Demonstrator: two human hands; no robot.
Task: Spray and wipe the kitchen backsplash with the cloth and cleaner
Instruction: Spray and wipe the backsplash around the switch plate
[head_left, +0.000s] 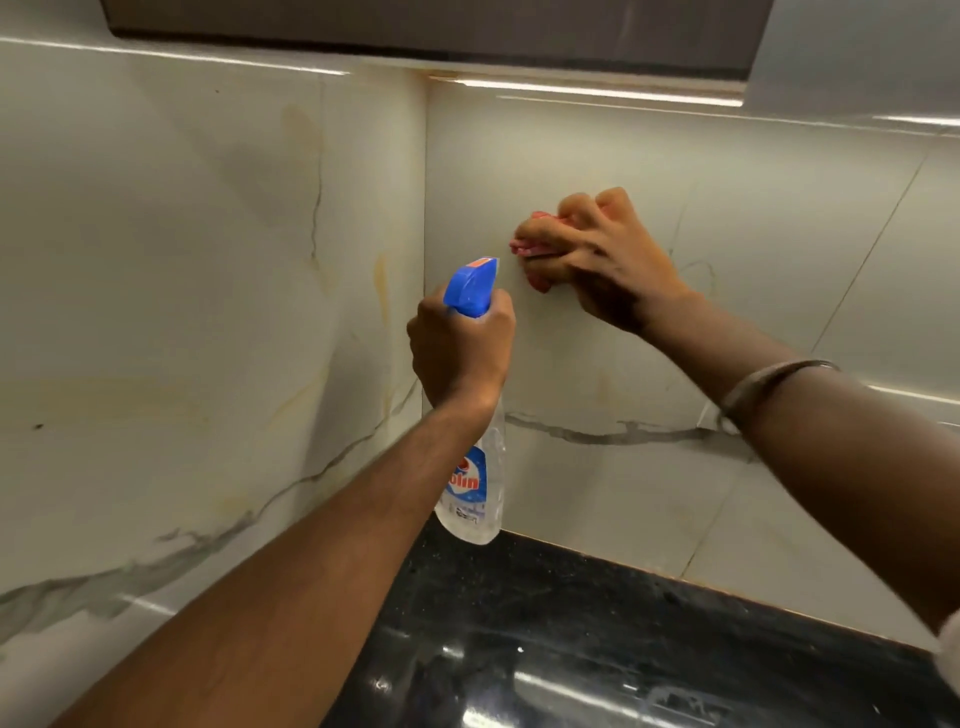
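My left hand (460, 348) grips the neck of a clear spray bottle (475, 493) with a blue trigger head, held upright close to the wall corner, nozzle toward the backsplash. My right hand (597, 260) is bunched around a red cloth (530, 244) and presses it flat against the glossy white marble-look backsplash (623, 145), just right of the corner. Only the cloth's left edge shows past my fingers. The bottle's nozzle sits just below and left of the cloth.
A black polished countertop (571, 639) runs below the tiles. A dark cabinet underside (441, 36) hangs overhead. The left wall tile (182, 260) carries yellowish streaks and grey veins. A metal bangle (769, 384) circles my right wrist.
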